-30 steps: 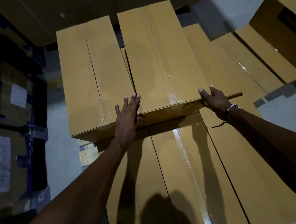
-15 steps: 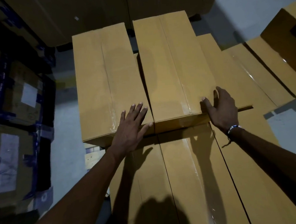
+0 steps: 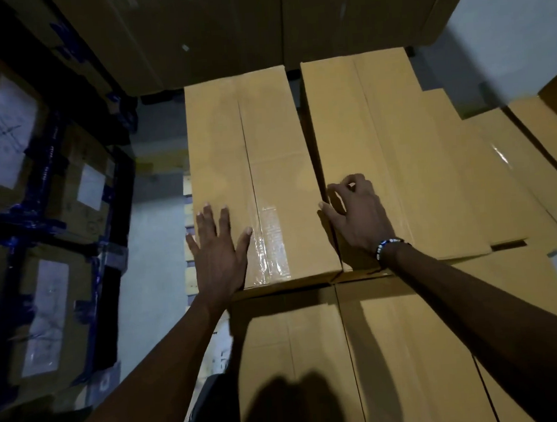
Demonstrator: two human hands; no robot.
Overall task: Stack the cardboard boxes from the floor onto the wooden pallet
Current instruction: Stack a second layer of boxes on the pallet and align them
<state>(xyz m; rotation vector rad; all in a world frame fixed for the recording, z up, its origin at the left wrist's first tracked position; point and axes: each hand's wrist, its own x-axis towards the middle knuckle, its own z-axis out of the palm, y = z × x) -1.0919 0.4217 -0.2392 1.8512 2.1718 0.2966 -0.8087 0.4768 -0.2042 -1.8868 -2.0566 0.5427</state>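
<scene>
Two long cardboard boxes lie side by side on top of a lower layer of boxes (image 3: 395, 351). My left hand (image 3: 218, 248) lies flat with spread fingers on the near left corner of the left box (image 3: 251, 166). My right hand (image 3: 356, 215) rests on the near left part of the right box (image 3: 382, 157), fingers loosely curled, the thumb at the narrow gap between the two boxes. Neither hand grips anything. Slats of the wooden pallet (image 3: 188, 217) show at the left edge of the stack.
Dark wrapped cartons with white labels (image 3: 41, 227) stand along the left, across a strip of grey floor (image 3: 152, 259). Large brown cartons (image 3: 241, 25) rise behind the stack. More flat boxes (image 3: 514, 168) lie to the right.
The right box has slid left and now sits against the left box. My left hand moved to the left box's left corner; my right hand moved from the box's right corner to its left part.
</scene>
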